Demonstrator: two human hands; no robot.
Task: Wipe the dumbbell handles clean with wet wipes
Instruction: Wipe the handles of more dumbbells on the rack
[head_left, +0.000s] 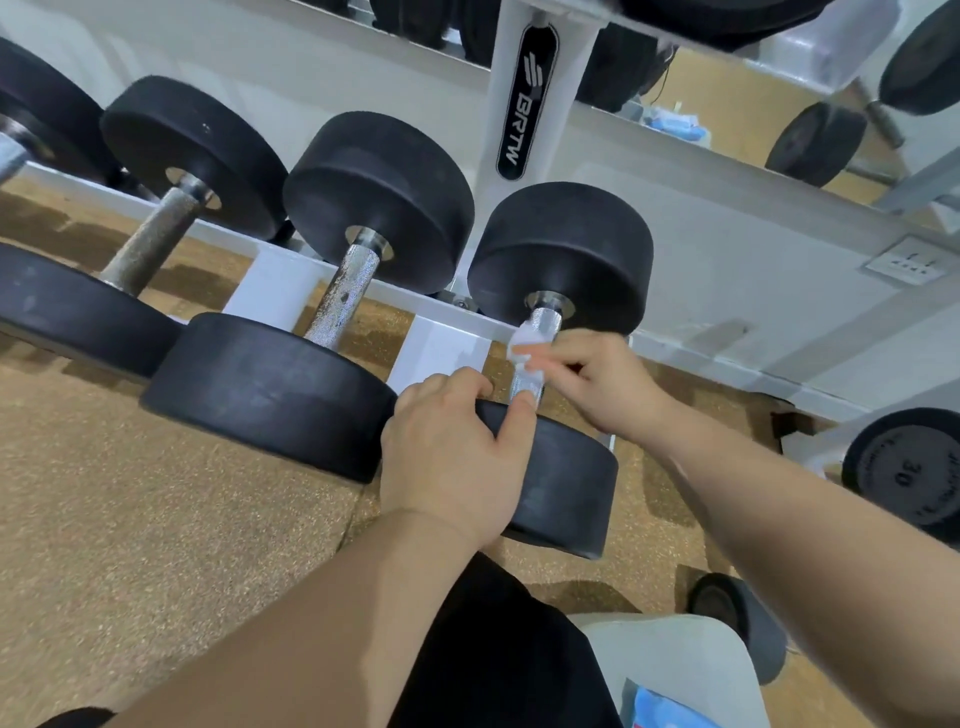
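Likely a gym: racked dumbbells (374, 270)
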